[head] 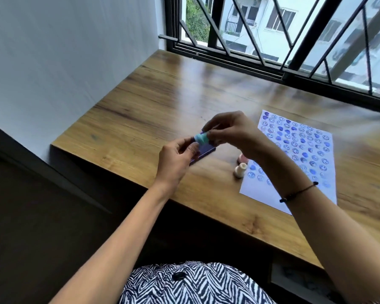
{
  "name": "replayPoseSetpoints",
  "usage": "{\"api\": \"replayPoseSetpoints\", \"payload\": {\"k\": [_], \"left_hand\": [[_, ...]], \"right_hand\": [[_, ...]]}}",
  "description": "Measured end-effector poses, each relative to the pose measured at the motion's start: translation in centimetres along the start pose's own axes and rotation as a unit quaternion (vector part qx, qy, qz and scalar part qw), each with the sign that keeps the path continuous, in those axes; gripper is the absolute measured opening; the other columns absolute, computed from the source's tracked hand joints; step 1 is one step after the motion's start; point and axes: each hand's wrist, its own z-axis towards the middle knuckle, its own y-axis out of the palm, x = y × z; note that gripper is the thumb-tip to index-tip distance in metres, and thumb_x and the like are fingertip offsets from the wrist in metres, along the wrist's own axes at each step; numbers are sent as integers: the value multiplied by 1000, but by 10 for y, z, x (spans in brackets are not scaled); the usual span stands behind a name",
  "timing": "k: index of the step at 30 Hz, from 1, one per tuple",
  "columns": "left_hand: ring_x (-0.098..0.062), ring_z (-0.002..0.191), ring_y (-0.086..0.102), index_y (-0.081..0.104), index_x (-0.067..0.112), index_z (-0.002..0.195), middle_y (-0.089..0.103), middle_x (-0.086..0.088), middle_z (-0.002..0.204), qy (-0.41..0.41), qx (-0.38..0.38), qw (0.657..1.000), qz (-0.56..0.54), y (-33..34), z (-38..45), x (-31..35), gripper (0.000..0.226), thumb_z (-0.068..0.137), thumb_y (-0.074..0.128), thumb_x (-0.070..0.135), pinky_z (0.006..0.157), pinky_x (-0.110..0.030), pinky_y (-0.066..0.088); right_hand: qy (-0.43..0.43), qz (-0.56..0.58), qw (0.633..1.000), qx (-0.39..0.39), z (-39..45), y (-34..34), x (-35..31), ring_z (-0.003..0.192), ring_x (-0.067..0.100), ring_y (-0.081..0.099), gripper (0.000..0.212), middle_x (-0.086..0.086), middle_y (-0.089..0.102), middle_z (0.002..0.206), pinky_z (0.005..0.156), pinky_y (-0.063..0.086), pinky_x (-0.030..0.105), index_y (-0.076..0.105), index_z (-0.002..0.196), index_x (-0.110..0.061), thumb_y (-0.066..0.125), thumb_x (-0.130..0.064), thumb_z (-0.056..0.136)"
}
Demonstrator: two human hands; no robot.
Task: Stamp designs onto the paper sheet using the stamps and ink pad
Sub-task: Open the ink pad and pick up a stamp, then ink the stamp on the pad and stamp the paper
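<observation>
Head view: both hands, left hand (176,159) and right hand (230,130), pinch a blurred teal stamp (200,137), hiding most of the purple ink pad (203,150); the stamped paper sheet (294,154) lies near the table's (140,110) right edge.

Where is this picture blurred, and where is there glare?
Head view: motion blur smears the window bars and the far table; window light glares off the wood there; the teal stamp between both hands is soft; the paper stays readable.
</observation>
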Motion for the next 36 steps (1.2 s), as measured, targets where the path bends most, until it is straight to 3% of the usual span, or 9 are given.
{"api": "replayPoseSetpoints", "payload": {"k": [6,11,15,17,19,22,26,30,36], "left_hand": [[0,53,59,66,24,80,65,3,68,30,11,999,8,-15,3,6,17,82,61,8,57,-12,51],[-1,49,58,64,20,71,66,10,50,12,30,999,-37,-16,7,6,20,83,58,5,53,-13,50],[-2,46,56,62,14,70,64,7,46,-17,74,993,-91,-21,12,-3,16,83,58,5,50,-12,48],[-2,48,57,62,15,72,63,7,49,-29,111,989,-90,-22,13,-13,15,84,58,5,51,-13,50],[-7,55,59,61,18,74,63,8,56,-39,142,987,-69,-20,11,-25,15,84,58,7,59,-19,51],[-11,69,57,60,23,78,62,1,74,-15,163,987,-4,-15,7,-35,12,83,59,12,73,-28,47],[9,62,56,62,17,89,63,4,78,40,163,981,97,-12,1,-36,8,81,61,17,59,0,39],[2,66,57,61,17,90,64,2,80,35,175,975,133,-10,0,-34,9,82,59,19,56,1,38],[-13,67,57,62,9,90,64,-2,80,35,201,970,129,-10,-1,-33,12,82,58,17,56,-2,37]], "right_hand": [[13,62,998,8,3,24,3,38,5,53,7,11,57,60,41,46,14,64,84,2,57,3,84],[-29,44,997,52,6,33,1,48,13,50,17,9,56,59,48,43,19,65,82,-4,58,12,77],[-101,-152,971,152,16,26,4,58,14,53,19,6,61,68,52,37,12,69,80,-10,61,5,71],[-130,-279,936,171,25,24,9,72,26,59,19,13,66,79,62,39,25,69,85,-6,59,4,72],[-136,-417,889,128,29,34,20,91,33,56,19,20,65,95,72,42,36,64,91,-2,52,3,77],[-151,-528,835,39,27,55,38,97,33,50,18,20,59,102,73,43,41,54,91,0,43,5,79],[-165,-501,849,40,40,38,29,91,34,54,18,20,63,94,64,43,34,59,86,0,49,6,73],[-163,-533,830,16,34,45,36,92,34,52,14,20,60,97,65,45,39,54,89,0,48,3,77],[-184,-488,853,13,31,46,27,89,36,56,16,21,61,95,66,46,41,57,89,1,55,-1,74]]}}
